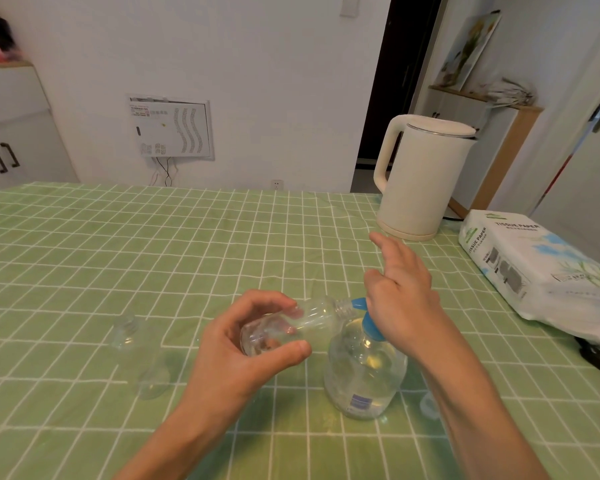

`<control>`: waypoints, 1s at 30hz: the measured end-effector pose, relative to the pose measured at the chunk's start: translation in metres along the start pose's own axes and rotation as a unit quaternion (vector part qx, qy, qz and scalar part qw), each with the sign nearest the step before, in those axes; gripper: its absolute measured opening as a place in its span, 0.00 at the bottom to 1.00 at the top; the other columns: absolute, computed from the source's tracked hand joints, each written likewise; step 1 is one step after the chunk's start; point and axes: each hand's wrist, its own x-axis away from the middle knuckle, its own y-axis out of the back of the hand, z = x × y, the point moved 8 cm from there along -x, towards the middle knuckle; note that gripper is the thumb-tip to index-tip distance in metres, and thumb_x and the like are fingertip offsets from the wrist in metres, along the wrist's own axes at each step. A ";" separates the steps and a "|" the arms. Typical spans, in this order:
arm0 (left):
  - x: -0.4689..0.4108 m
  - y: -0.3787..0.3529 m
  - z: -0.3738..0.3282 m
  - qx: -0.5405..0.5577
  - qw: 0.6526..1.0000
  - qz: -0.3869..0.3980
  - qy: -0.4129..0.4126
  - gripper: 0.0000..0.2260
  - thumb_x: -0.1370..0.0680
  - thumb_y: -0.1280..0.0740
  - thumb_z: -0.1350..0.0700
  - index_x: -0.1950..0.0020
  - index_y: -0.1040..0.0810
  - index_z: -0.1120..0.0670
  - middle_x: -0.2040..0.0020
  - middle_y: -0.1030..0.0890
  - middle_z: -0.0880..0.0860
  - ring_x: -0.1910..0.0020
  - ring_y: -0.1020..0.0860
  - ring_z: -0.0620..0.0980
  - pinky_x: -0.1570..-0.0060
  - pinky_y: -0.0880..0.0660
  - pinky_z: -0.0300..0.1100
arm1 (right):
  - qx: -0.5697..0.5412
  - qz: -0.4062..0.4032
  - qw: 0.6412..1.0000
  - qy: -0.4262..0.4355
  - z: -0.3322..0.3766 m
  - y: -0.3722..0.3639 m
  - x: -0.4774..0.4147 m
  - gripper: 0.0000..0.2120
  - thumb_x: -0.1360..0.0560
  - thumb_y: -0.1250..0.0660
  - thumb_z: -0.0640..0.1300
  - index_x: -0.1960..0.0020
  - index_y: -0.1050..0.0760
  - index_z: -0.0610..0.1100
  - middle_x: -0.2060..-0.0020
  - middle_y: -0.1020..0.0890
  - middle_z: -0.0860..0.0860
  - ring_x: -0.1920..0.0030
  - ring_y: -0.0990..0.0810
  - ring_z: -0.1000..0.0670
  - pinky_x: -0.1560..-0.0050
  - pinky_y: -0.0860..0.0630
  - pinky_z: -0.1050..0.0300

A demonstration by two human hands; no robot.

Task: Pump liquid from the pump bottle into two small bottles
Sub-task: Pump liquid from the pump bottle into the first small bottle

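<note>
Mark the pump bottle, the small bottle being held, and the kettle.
pump bottle [364,370]: head view, on the clear body below the blue pump.
small bottle [321,318]: head view, on the clear side near the neck.
kettle [426,181]: head view, on the middle of the cream body.

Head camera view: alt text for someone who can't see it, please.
A left hand holds a small clear bottle tilted, mouth at the blue nozzle of a pump bottle, while the right hand rests on top of it. A second small bottle sits left on the checked tablecloth.
</note>
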 end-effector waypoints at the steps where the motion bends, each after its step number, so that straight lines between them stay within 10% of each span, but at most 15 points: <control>1: 0.000 0.000 0.000 -0.003 1.000 0.001 0.000 0.19 0.38 0.18 0.50 0.49 0.15 0.46 0.47 0.12 0.51 0.53 0.13 0.49 0.51 0.17 0.39 | -0.005 -0.001 1.000 0.001 0.000 0.001 0.000 0.29 0.18 0.47 0.40 0.20 0.47 0.57 0.19 0.49 0.58 0.20 0.56 0.53 0.22 0.56 0.38; 30: -0.003 0.005 0.003 -0.004 1.000 0.003 0.007 0.18 0.37 0.18 0.50 0.48 0.15 0.44 0.45 0.12 0.49 0.52 0.13 0.49 0.52 0.17 0.37 | -0.038 0.000 0.999 0.007 0.002 0.001 0.002 0.29 0.20 0.47 0.37 0.23 0.38 0.57 0.24 0.37 0.57 0.24 0.40 0.51 0.24 0.44 0.38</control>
